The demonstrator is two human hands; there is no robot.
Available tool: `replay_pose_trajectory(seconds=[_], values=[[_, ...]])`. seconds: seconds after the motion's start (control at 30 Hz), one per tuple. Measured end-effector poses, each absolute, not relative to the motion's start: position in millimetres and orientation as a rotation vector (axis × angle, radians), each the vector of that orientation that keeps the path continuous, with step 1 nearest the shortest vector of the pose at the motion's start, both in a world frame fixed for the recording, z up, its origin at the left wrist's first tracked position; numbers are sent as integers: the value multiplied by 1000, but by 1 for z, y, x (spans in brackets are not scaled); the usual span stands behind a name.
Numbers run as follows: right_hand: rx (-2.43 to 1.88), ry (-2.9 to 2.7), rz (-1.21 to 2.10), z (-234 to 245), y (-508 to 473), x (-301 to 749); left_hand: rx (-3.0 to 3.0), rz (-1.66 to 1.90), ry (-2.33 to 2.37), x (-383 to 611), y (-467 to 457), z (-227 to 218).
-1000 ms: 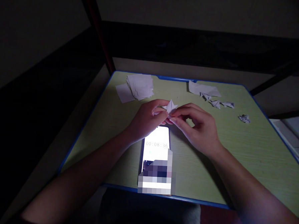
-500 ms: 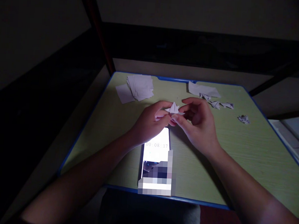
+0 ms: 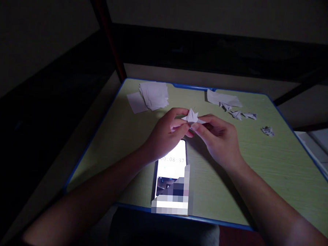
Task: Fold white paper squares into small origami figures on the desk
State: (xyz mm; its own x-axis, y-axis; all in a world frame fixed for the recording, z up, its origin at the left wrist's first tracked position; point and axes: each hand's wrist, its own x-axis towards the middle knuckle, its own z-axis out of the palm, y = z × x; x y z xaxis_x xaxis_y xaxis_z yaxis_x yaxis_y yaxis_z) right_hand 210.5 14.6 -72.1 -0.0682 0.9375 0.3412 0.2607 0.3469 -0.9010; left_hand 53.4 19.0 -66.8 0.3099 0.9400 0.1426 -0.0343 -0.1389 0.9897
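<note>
Between my two hands, above the middle of the table, is a small folded white paper piece (image 3: 191, 117) with several pointed flaps. My left hand (image 3: 167, 132) grips it from the left with thumb and fingers. On the other side, my right hand (image 3: 220, 139) pinches its right edge, the thumb at the lower front and the fingers behind. Parts of the lower folds are hidden by my fingertips. A lit phone (image 3: 171, 171) showing a timer lies on the table below my hands, its upper left corner covered by my left hand.
A stack of white paper sheets (image 3: 156, 95) lies at the back left. A loose sheet (image 3: 224, 98) rests at the back right, near several small folded papers (image 3: 236, 115). A crumpled paper piece (image 3: 267, 131) is farther right. The green table (image 3: 273, 180) has a blue rim.
My right hand's fingers have come in from spread to closed on the paper's right side. The folded paper has tilted and risen slightly, showing more of its points.
</note>
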Motion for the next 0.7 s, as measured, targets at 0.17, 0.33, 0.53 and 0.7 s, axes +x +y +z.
replay_pose_trajectory(seconds=[0.17, 0.33, 0.53, 0.7], values=[[-1105, -1669, 738, -75, 15, 212, 1437, 1075, 908, 53, 20, -69], [-1098, -1723, 722, -75, 16, 213, 1484, 1096, 973, 50, 24, -69], [-1115, -1762, 663, -71, 16, 214, 1697, 1192, 1055, 48, 27, -70], [-1109, -1794, 651, -67, 15, 214, 1689, 1215, 1031, 47, 27, -68]])
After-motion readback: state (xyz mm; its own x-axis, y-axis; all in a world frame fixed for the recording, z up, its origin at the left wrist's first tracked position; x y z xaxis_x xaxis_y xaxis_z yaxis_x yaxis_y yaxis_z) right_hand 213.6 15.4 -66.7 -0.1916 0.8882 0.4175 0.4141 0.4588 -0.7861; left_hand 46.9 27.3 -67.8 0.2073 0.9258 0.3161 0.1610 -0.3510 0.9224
